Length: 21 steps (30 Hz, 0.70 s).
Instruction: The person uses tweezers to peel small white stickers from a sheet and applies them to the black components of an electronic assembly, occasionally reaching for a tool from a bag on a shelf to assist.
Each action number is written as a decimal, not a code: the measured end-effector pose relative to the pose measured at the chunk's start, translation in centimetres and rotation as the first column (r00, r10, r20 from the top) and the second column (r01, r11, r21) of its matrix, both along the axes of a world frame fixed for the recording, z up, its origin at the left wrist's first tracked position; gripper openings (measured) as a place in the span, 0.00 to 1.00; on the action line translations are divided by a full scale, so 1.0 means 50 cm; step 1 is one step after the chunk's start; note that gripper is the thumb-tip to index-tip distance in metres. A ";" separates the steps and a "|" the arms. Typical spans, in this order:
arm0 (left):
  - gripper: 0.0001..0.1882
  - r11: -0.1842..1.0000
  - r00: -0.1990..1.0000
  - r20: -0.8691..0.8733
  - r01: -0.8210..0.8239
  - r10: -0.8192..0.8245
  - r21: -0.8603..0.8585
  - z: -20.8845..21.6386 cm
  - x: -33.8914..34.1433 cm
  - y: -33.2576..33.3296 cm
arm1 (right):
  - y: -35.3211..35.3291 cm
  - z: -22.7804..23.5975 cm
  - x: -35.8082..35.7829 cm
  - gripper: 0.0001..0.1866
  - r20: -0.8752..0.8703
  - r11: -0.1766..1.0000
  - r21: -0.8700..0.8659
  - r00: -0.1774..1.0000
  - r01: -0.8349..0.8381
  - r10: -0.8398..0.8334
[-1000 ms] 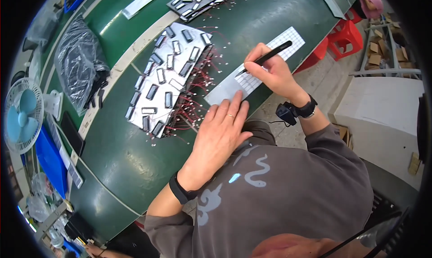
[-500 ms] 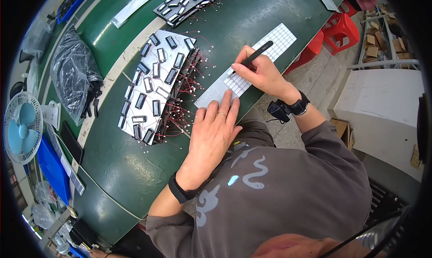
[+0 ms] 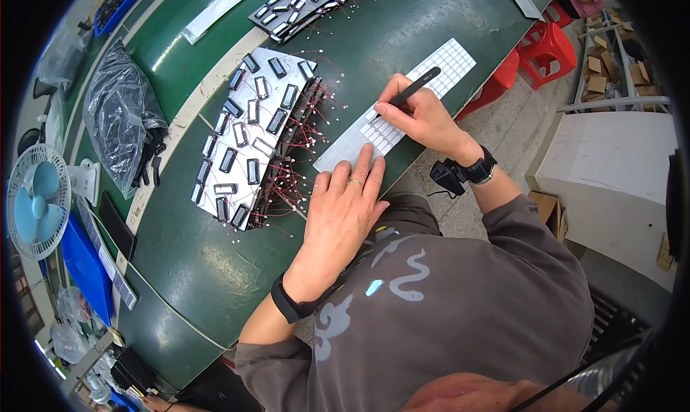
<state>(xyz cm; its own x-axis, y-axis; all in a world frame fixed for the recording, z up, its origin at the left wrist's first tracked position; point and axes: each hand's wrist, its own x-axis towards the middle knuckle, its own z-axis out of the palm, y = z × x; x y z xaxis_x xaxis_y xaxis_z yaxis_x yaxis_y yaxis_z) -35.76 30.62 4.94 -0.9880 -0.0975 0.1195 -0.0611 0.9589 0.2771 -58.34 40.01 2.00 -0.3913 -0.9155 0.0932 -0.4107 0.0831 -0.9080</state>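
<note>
Head view, nearest first: the person's grey sweatshirt (image 3: 460, 304) fills the lower frame, both forearms reaching up from it onto a green table (image 3: 194, 268). The left hand (image 3: 343, 207), with a dark band at the wrist, lies palm down, its fingers released and spread flat, the fingertips pressing the near end of a long white label sheet (image 3: 402, 99). This sheet lies flat at the table's edge, its long axis running from about 7 o'clock to 1 o'clock, the far end pointing up and to the right. At 1 o'clock from the left hand, the right hand (image 3: 424, 117), wearing a black watch, has its fingers clenched around a black pen (image 3: 411, 90); the pen slants along nearly the same line, tip down on the sheet toward 8 o'clock, back end toward 2 o'clock. At 10 o'clock from the left hand sits a silver panel of small dark modules (image 3: 251, 132) trailing red wires. Farther on, at 12 o'clock, lies a second such panel (image 3: 305, 6). A crumpled plastic bag (image 3: 118, 117) lies at 9 o'clock, a small fan (image 3: 36, 196) beyond it. Red stools (image 3: 543, 53) stand on the floor at 2 o'clock.
</note>
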 end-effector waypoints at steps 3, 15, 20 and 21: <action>0.38 1.000 1.000 -0.007 0.001 -0.001 -0.028 0.000 0.000 -0.002 | 0.004 -0.008 -0.007 0.07 0.061 0.998 -0.055 0.998 -0.019 0.022; 0.27 0.944 0.951 -0.196 0.274 -0.238 0.184 0.067 0.082 -0.012 | -0.055 0.125 0.113 0.05 0.343 0.887 -0.461 0.919 -0.018 0.196; 0.10 0.967 0.789 -0.576 -0.255 0.213 0.008 0.113 0.233 -0.050 | -0.118 0.161 0.188 0.06 0.237 0.868 -0.463 0.919 -0.179 0.316; 0.13 0.924 0.749 -0.601 -0.380 0.277 -0.049 0.103 0.236 -0.067 | -0.130 0.161 0.199 0.06 0.240 0.865 -0.469 0.916 -0.180 0.321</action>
